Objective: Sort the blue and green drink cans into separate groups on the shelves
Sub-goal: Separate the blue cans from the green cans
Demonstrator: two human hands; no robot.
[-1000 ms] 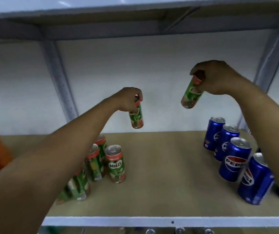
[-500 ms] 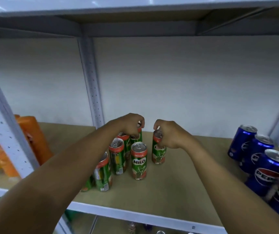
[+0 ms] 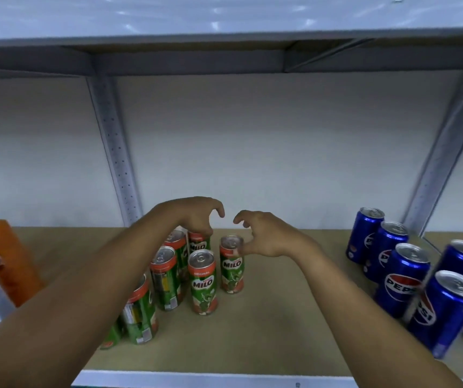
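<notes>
beige shelf board (image 3: 280, 317) under me, white wall behind, grey metal uprights either side. far left, an orange bottle (image 3: 3, 261) stands at the edge of view. next along, the green cans (image 3: 168, 275), the milo ones, stand in a tight cluster on the left half of the board, all upright. half a second ago both my hands were clamped on the tops of two of them; now the fingers have come off and lifted a little.

my left hand (image 3: 196, 217) hovers just above the back green can (image 3: 199, 242), fingers curled into a loose claw, released, gripping nothing; whether the lower fingertips brush that can's top i cannot tell. my right hand (image 3: 264, 236) is just beside it, also curled and let go, forefinger hooked up in the air; its thumb lies against the rim of the rightmost green can (image 3: 231, 264), which stands upright on the board at the right edge of the cluster. the two hands nearly meet above the cans, a small gap between the fingertips.

over on the right, well apart from the green group, the blue cans (image 3: 409, 273), pepsi, stand in their own group near the right upright, a bit blurred at the edge.
</notes>
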